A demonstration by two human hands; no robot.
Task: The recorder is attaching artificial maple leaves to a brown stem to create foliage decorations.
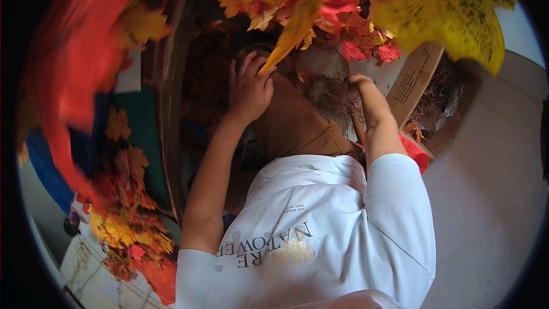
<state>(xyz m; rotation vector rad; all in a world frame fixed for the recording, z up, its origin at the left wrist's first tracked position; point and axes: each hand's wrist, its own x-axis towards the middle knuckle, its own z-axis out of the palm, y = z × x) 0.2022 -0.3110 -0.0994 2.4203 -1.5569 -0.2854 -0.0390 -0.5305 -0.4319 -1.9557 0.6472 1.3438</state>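
My left hand (251, 90) is raised over my brown-trousered leg (297, 117), its fingers apart and slightly bent. A yellow-orange leaf (294, 31) hangs across its fingertips, and I see no grip on it. My right hand (361, 82) is closed beside a tangle of thin brown twigs (333, 94); what lies inside its fingers is hidden. Above both hands hang red artificial maple leaves (357, 34), and a large speckled yellow leaf (434, 8) fills the upper right, close to the view.
An open cardboard box (413, 83) at right holds twigs and clear plastic. Below it shows a red object (414, 153). A blurred red shape (86, 74) crosses the left side. More autumn leaves (131, 229) lie at lower left, near a wooden edge (167, 109).
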